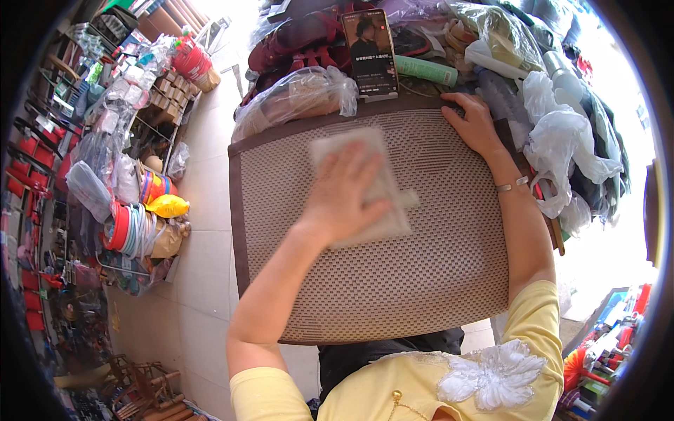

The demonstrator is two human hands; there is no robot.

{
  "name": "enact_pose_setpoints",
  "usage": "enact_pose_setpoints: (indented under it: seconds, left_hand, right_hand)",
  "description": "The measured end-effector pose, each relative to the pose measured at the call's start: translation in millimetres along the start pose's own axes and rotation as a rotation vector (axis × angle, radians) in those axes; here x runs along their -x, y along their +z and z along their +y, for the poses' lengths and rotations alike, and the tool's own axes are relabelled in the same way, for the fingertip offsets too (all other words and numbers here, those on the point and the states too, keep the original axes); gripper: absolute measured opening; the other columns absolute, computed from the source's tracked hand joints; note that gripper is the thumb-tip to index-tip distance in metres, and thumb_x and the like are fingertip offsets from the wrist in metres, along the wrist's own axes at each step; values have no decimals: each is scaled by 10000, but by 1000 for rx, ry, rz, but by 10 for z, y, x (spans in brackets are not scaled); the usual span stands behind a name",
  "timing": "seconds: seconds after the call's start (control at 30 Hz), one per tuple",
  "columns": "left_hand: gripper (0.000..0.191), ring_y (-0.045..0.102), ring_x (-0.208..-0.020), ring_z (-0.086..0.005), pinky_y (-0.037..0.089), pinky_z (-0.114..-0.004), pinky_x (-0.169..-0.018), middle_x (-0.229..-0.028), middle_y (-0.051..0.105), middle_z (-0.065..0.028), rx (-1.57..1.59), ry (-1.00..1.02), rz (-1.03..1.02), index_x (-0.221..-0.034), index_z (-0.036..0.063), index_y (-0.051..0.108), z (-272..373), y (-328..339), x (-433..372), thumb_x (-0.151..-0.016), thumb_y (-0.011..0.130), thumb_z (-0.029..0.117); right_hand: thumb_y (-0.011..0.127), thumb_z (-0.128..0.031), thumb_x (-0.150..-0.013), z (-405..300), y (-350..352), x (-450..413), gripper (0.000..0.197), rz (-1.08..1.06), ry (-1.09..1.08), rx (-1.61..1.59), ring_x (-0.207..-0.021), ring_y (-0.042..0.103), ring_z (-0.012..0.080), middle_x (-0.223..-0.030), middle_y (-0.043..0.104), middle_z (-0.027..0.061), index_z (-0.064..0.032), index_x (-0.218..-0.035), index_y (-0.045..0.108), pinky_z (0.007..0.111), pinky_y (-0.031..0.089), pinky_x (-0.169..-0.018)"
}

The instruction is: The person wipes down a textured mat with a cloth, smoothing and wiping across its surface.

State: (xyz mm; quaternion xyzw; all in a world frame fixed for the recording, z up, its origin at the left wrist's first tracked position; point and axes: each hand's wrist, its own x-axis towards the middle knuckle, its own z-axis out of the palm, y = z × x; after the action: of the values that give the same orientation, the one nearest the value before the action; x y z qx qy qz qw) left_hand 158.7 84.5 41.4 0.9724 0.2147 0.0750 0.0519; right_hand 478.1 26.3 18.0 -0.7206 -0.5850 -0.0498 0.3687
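A brown woven mat (pixel 442 252) with a dark fabric border lies spread before me and reaches over my lap. My left hand (pixel 347 189) presses a pale folded cloth (pixel 389 226) against its upper middle; both are blurred. The cloth's exact material cannot be told. My right hand (pixel 471 123) rests at the mat's top right edge, thumb and fingers apart. A small pale patch (pixel 409 198) shows on the weave just right of the cloth. Beyond the top edge, a smartphone (pixel 371 58) stands upright with its screen lit.
Plastic-wrapped goods (pixel 295 97), dark red shoes (pixel 295 42) and a green tube (pixel 426 71) lie around the phone. Crumpled plastic bags (pixel 558 131) are heaped beside my right arm. Crowded shelves with a red basket (pixel 120 226) stand left across the tiled floor (pixel 205 263).
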Motion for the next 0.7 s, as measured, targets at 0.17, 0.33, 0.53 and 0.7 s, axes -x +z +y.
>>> enact_pose_setpoints:
  seconds: [0.17, 0.33, 0.53, 0.7]
  left_hand:
    - [734, 220, -1448, -370, 144, -505, -1179, -1544, 278, -206, -52, -282, 113, -1488, 99, 335, -785, -67, 580, -889, 573, 451]
    - [799, 225, -1446, -373, 147, -517, -1172, -1537, 284, -217, -54, -329, 121, -1495, 60, 311, -618, -54, 1129, -855, 597, 444]
    - [850, 241, -1435, -392, 151, -521, -1170, -1527, 286, -238, 54, 67, -24, -1455, 62, 373, 367, -95, 918, -788, 651, 510]
    - [805, 253, -1429, -393, 165, -513, -1169, -1525, 289, -239, 182, 346, -43, -1445, 80, 399, 669, 47, 364, -818, 615, 536]
  right_hand:
    - [633, -308, -890, 17, 15, -12, 327, -5, 3, -7, -954, 592, 282, -1016, 659, 102, -79, -1122, 662, 400, 398, -933]
    - [633, -307, -889, 50, 26, -15, 325, 12, -22, 6, -944, 593, 278, -1008, 657, 99, -83, -1123, 663, 397, 399, -929]
    - [628, -311, -890, 67, 11, -6, 325, 11, -38, 30, -897, 591, 268, -996, 651, 98, -83, -1118, 664, 388, 398, -912]
    - [630, -307, -887, -25, 20, -12, 324, -25, 8, 9, -847, 585, 257, -980, 645, 106, -92, -1128, 664, 387, 402, -897]
